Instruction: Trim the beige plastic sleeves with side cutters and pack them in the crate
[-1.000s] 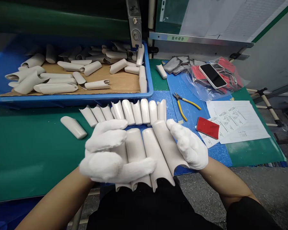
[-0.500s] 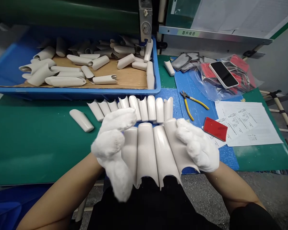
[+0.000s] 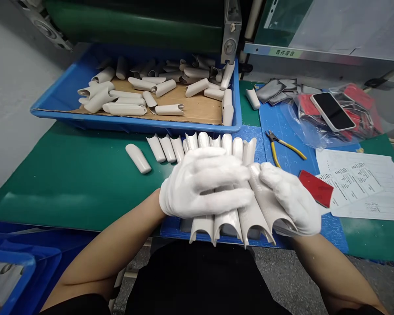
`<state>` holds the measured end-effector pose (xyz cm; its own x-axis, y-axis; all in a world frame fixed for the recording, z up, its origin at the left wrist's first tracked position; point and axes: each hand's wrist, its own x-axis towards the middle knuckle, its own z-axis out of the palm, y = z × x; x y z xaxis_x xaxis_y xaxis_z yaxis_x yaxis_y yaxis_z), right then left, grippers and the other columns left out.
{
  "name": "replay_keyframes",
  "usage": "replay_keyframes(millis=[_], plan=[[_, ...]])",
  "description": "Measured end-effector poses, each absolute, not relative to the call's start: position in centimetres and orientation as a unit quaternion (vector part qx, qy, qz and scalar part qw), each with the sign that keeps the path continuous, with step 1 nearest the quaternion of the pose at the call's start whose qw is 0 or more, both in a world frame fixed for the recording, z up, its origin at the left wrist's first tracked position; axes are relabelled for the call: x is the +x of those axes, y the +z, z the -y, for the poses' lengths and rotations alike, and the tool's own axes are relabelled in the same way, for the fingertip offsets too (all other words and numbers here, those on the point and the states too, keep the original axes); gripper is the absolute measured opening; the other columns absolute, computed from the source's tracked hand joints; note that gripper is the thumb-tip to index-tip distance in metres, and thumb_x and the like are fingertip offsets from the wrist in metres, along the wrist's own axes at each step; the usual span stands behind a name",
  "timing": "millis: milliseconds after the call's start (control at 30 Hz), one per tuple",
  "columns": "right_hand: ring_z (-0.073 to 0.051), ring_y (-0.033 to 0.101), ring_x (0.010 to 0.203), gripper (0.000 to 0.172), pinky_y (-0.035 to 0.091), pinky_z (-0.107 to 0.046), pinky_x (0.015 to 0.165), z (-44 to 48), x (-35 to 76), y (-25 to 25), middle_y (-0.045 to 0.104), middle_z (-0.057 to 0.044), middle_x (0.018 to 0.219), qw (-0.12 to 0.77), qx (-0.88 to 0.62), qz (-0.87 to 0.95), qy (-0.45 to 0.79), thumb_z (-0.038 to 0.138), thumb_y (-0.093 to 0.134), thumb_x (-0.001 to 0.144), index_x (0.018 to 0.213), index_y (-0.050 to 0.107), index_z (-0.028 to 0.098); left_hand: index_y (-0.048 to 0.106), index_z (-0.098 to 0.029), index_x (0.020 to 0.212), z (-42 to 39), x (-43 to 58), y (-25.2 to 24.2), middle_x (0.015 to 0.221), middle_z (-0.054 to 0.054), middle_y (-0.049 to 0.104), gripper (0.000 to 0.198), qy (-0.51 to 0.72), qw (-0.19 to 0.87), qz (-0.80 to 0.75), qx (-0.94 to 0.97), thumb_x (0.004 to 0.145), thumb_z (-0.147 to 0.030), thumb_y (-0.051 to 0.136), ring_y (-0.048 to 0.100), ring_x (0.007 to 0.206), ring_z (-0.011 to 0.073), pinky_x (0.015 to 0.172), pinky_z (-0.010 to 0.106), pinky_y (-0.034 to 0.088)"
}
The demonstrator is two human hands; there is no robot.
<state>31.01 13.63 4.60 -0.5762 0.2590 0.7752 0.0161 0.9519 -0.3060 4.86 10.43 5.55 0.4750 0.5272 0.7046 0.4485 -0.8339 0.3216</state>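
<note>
Four white, curved plastic shells (image 3: 254, 218) lie side by side at the table's front edge, their notched ends toward me. Across their tops lies my left hand (image 3: 210, 181), in a white glove, with fingers stretched out and slightly apart. My right hand (image 3: 293, 199), also gloved, is cupped around the outer side of the rightmost shell (image 3: 271, 201), its fingers bent over the upper part; its thumb is hidden. Behind the hands stands a row of similar white shells (image 3: 226, 142), partly covered by my left hand. One more shell (image 3: 138, 158) lies apart on the left.
A blue bin (image 3: 134, 122) with many shells stands at the back. Yellow-handled cutters (image 3: 284, 146), a red piece (image 3: 316, 188), printed papers (image 3: 364, 183) and a phone (image 3: 333, 111) on a plastic bag lie to the right. A green roller (image 3: 134, 24) hangs above the bin.
My left hand has moved from the left side of the shells to lie flat across their tops. The shells have tipped lower toward the table. My right hand stays at their right side.
</note>
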Motion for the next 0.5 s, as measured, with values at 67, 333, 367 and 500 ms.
replay_keyframes(millis=[67,333,367,500], plan=[[-0.032,0.062,0.140,0.070,0.061,-0.051,0.112,-13.8,30.9,4.2,0.067,-0.011,0.148,0.468,-0.071,0.874,0.107,0.029,0.064,0.103,0.168,0.040,0.023,0.066,-0.025,0.108,-10.5,4.9,6.6,0.100,0.004,0.078,0.010,0.440,0.006,-0.202,0.875,0.106,-0.030,0.057,0.076,0.092,0.0196,0.077,0.036,0.061],[-0.032,0.065,0.136,0.066,0.061,-0.050,0.110,-14.4,30.7,4.1,0.071,-0.018,0.139,0.480,-0.072,0.864,0.134,0.034,0.069,0.103,0.163,0.048,0.016,0.066,-0.019,0.106,-10.4,5.6,7.1,0.102,0.008,0.080,0.018,0.450,0.001,-0.209,0.868,0.109,-0.021,0.048,0.078,0.098,0.0215,0.090,0.034,0.065],[-0.032,0.065,0.136,0.064,0.061,-0.050,0.109,-14.5,30.6,4.2,0.071,-0.018,0.139,0.480,-0.065,0.865,0.132,0.035,0.067,0.104,0.163,0.049,0.016,0.066,-0.019,0.106,-10.5,5.5,7.1,0.102,0.007,0.080,0.018,0.451,0.007,-0.209,0.867,0.109,-0.021,0.048,0.078,0.097,0.0206,0.089,0.033,0.065],[-0.029,0.068,0.131,0.060,0.062,-0.048,0.105,-14.7,30.0,4.8,0.074,-0.016,0.131,0.476,-0.045,0.867,0.137,0.027,0.065,0.105,0.162,0.049,0.019,0.068,-0.019,0.107,-10.3,5.3,6.7,0.102,0.007,0.080,0.018,0.438,0.005,-0.204,0.876,0.108,-0.021,0.050,0.078,0.096,0.0201,0.088,0.031,0.064]])
